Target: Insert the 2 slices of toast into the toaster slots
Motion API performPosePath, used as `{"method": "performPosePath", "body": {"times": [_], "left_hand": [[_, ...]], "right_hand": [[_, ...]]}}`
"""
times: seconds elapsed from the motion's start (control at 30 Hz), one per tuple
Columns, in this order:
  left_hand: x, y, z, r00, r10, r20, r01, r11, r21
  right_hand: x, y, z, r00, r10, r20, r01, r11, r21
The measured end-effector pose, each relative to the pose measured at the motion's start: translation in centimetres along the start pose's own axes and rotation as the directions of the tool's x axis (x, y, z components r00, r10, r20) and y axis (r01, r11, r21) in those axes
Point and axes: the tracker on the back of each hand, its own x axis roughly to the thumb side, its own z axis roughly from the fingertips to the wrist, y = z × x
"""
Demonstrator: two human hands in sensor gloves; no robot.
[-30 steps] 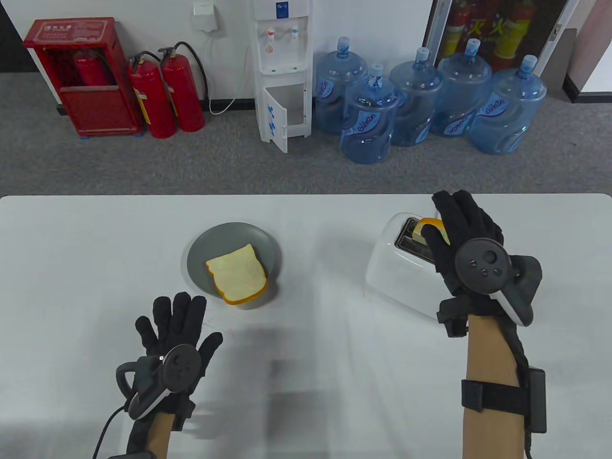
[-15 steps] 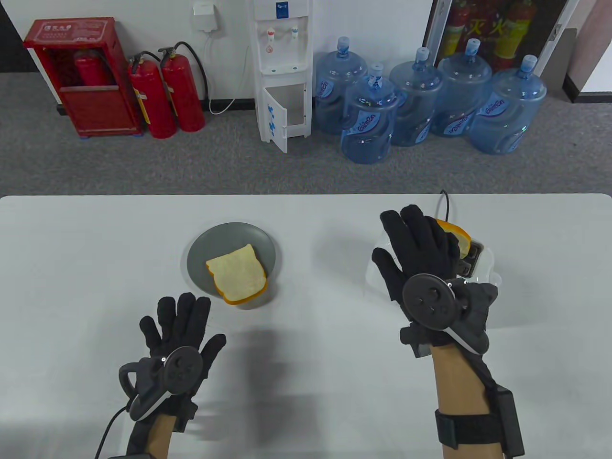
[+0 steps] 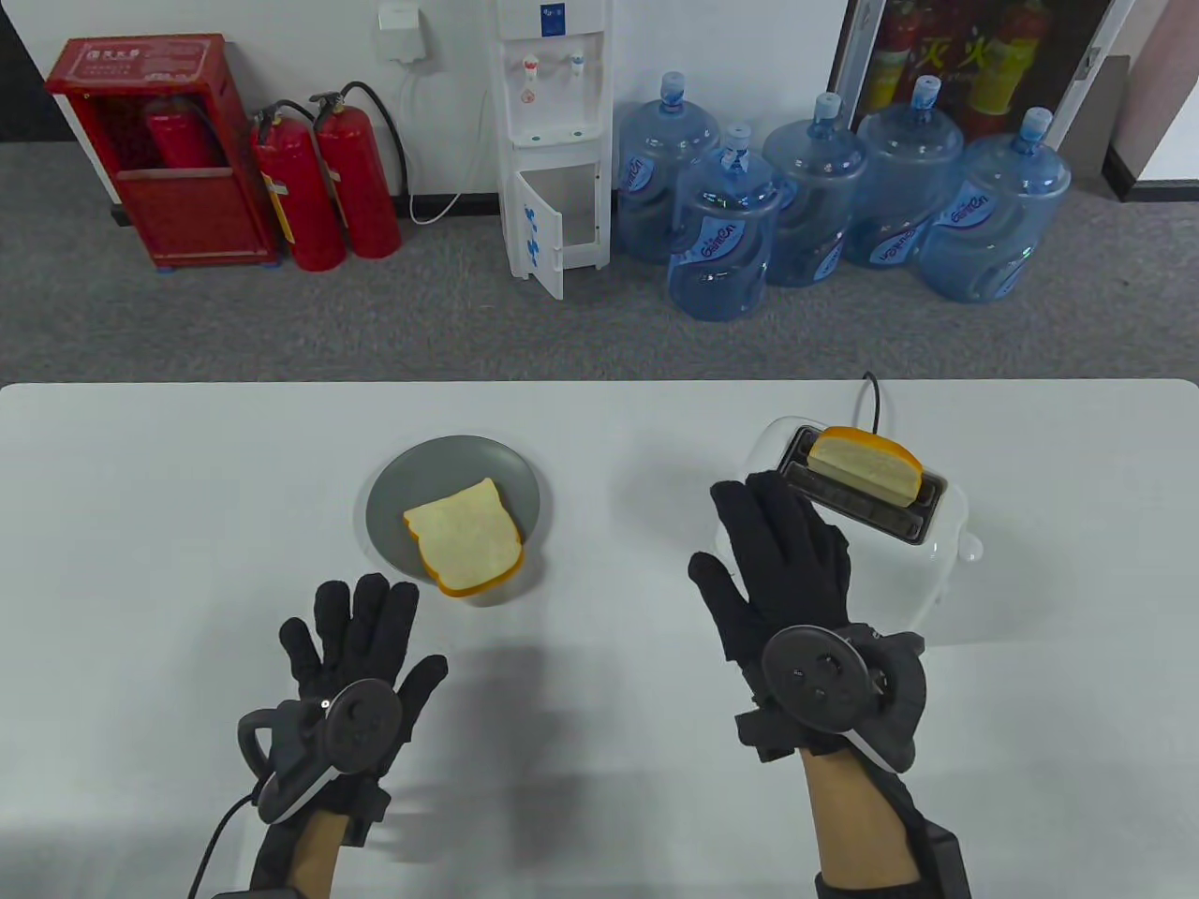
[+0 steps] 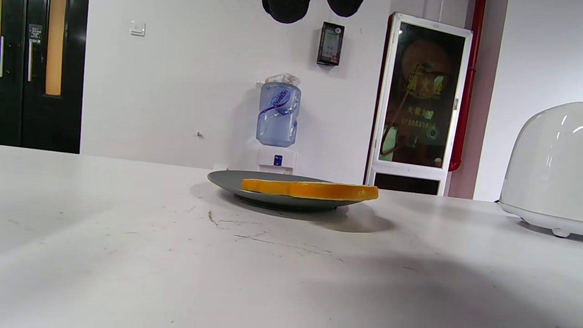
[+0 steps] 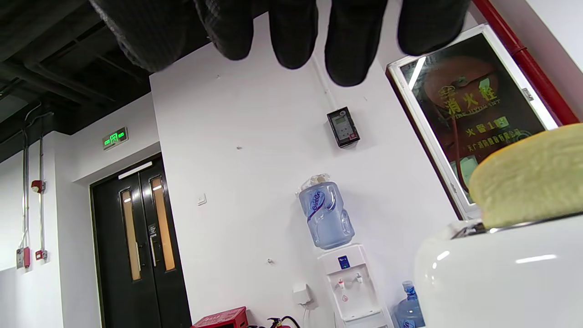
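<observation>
1 slice of toast (image 3: 864, 464) stands upright in the far slot of the white toaster (image 3: 843, 562), its top sticking out. The other slice (image 3: 465, 537) lies flat on the grey plate (image 3: 393, 496), well left of the toaster. The right hand (image 3: 777, 571), fingers spread and holding nothing, hovers at the toaster's near-left side. The left hand (image 3: 351, 646), also flat and spread, lies just nearer than the plate.

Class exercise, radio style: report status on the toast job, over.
Left hand open, idle near plate. Right hand open, empty, beside toaster. One slice in far slot, second slice on plate. Near slot unobstructed.
</observation>
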Motion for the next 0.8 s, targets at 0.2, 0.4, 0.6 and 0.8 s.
{"method": "performPosePath", "body": {"times": [0.2,0.4,0.6,0.8], "left_hand": [[0.2,0.0,0.1,1.000,-0.003,-0.002,0.003,1.000,-0.007],[0.2,0.0,0.1,1.000,-0.009,-0.007,0.009,1.000,-0.009],[0.2,0.1,0.1,1.000,-0.016,-0.016,0.016,1.000,-0.012],[0.3,0.1,0.1,0.999,-0.027,-0.024,0.026,0.999,-0.027]], "right_hand": [[1.1,1.8,1.7,0.999,-0.036,0.028,0.035,0.998,0.053],[2.0,3.5,3.0,0.997,-0.064,0.038,0.062,0.996,0.058],[2.1,5.0,3.8,0.993,-0.121,0.013,0.120,0.990,0.072],[2.2,6.9,4.4,0.995,-0.096,0.019,0.094,0.990,0.104]]}}
